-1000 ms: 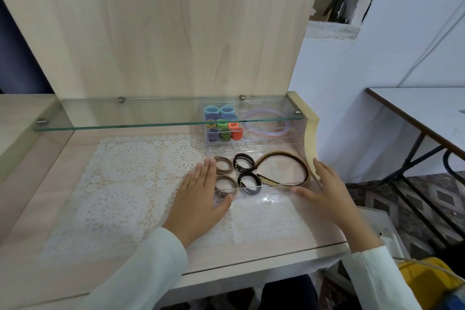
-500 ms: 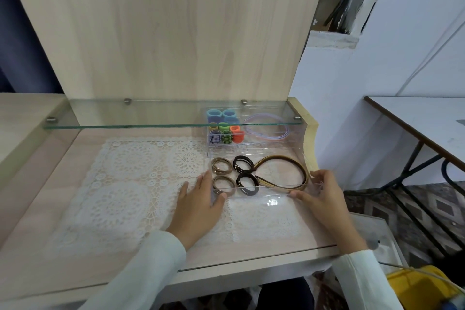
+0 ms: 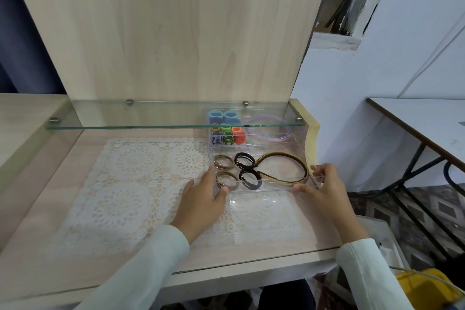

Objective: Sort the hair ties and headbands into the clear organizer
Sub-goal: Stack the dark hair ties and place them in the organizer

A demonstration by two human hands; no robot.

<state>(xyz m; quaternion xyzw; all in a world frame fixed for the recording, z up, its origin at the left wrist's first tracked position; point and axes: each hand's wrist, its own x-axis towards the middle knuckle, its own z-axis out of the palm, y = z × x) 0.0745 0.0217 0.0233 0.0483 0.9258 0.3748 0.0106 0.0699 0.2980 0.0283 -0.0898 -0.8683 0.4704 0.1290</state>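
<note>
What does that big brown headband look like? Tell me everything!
The brown headband is a thin, glossy golden-brown arc. It looks like plastic and is darker at its ends, which nearly meet on the left beside the black hair ties. It lies flat in the front right compartment of the clear organizer. The right hand grips the organizer's corner right next to it.

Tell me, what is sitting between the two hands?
In the head view, the front of the clear organizer lies between the left hand and right hand. It holds tan hair ties, black hair ties and a brown headband.
</note>
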